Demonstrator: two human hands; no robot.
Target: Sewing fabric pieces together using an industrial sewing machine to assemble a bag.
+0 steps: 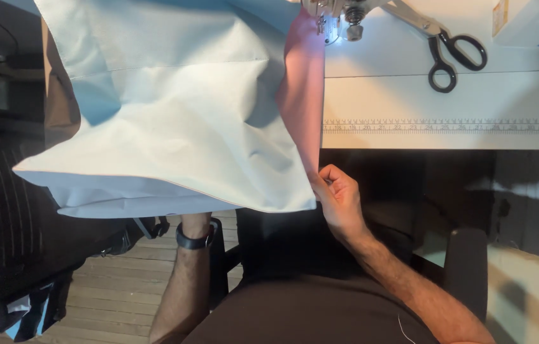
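A large pale white cloth [174, 108] spreads over the left of the sewing table and hangs off its front edge. Its right edge, tinted pink, runs up to the needle and presser foot of a sewing machine [336, 16]. My right hand [339, 197] pinches the cloth's lower right corner below the table edge. My left hand is hidden under the cloth; only the forearm with a dark wristwatch [193, 241] shows.
Black-handled scissors [451, 54] lie on the white table [447, 95] to the right of the machine. A printed ruler strip [447, 125] runs along the table's front. A dark chair armrest [467, 267] is at the right, wooden floor [116, 293] below left.
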